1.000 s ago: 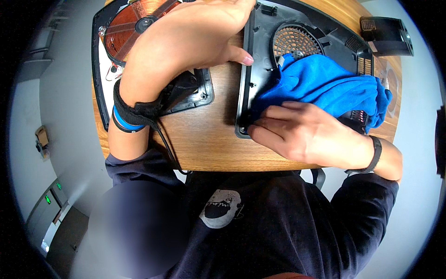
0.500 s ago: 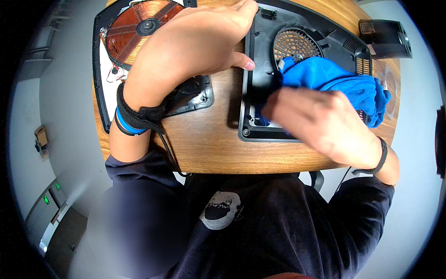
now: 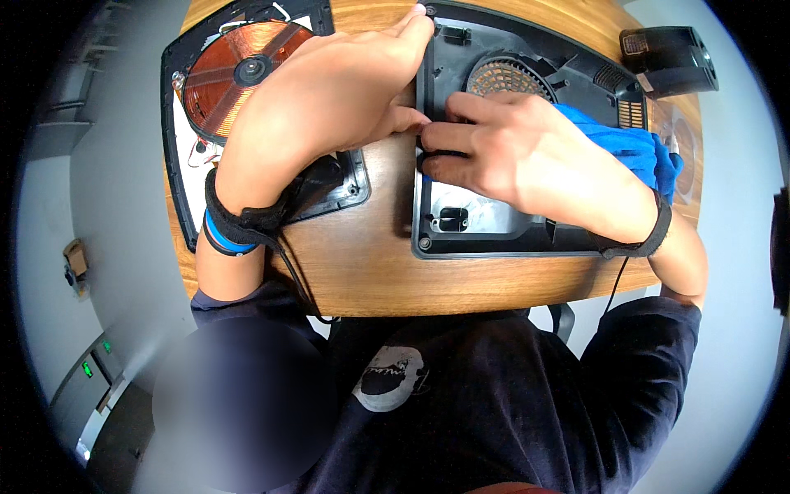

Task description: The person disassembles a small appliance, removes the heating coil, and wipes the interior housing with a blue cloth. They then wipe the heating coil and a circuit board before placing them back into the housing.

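A black plastic appliance housing [image 3: 502,246] lies open side up on the table, with a round vent grille [image 3: 508,76] inside it. My left hand [image 3: 337,95] holds the housing's left edge, thumb and fingertips pressed along the rim. Inside the shell, my right hand [image 3: 527,156] presses a blue cloth [image 3: 629,148] against the left part of the floor, fingers bent over it. Most of the cloth trails out to the right beneath that hand, and my palm covers part of it.
To the left, partly under my left forearm, lies the other appliance half [image 3: 177,177] bearing a copper coil [image 3: 216,92]. A black box-shaped object [image 3: 668,59] stands at the back right. A dark cord [image 3: 296,276] hangs from my left wristband.
My right hand has moved up and slightly left within the housing, pulling the cloth along. The left hand stays at the rim; the view has shifted slightly.
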### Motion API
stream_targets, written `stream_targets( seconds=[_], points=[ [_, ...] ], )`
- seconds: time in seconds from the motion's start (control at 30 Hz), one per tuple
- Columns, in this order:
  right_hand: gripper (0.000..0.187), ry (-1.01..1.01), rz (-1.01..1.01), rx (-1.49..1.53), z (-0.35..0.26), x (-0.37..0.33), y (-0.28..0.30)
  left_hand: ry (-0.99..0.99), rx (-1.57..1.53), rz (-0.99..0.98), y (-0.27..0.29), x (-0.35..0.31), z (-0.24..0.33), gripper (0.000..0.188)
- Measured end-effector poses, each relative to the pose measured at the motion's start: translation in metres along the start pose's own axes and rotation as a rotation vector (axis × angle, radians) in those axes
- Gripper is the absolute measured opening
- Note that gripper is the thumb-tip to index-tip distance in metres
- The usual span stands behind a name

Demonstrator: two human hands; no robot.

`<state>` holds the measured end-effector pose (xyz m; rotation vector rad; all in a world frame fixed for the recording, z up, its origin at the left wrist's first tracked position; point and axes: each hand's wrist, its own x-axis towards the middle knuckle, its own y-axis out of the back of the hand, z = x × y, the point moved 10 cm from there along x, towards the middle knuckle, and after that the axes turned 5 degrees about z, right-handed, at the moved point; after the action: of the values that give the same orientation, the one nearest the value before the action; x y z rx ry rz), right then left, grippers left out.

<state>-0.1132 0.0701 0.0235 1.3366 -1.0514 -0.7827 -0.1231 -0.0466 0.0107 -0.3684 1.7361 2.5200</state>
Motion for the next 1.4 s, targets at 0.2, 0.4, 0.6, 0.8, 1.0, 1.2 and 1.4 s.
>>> stream_targets(
  seconds=[0.2, 0.4, 0.6, 0.8, 1.0, 1.2, 1.4],
  points=[
    [0.035, -0.155, -0.146, -0.266, 0.0, -0.004, -0.008, -0.035, -0.015, -0.007, -0.001, 0.0, 0.001, 0.099],
    [0.04, -0.414, 0.002, 0.027, 0.03, -0.024, 0.029, 0.019, -0.073, -0.03, 0.016, -0.01, 0.014, 0.099],
    [0.035, -0.609, 0.108, -0.119, 0.081, -0.09, 0.068, 0.063, -0.058, -0.081, 0.015, -0.003, 0.012, 0.099],
    [0.055, -0.662, -0.232, 0.146, 0.081, -0.128, 0.01, -0.086, -0.148, -0.089, 0.009, -0.003, 0.016, 0.095],
    [0.051, -0.673, -0.259, -0.201, 0.091, -0.136, 0.032, -0.02, 0.09, -0.247, -0.006, -0.001, 0.02, 0.076],
    [0.051, -0.593, -0.078, -0.444, 0.079, -0.106, 0.083, 0.026, 0.276, -0.237, -0.009, 0.004, 0.048, 0.07],
    [0.025, -0.34, 0.007, -0.231, 0.064, -0.069, 0.01, -0.134, 0.253, 0.202, -0.027, -0.003, 0.032, 0.076]
  ],
)
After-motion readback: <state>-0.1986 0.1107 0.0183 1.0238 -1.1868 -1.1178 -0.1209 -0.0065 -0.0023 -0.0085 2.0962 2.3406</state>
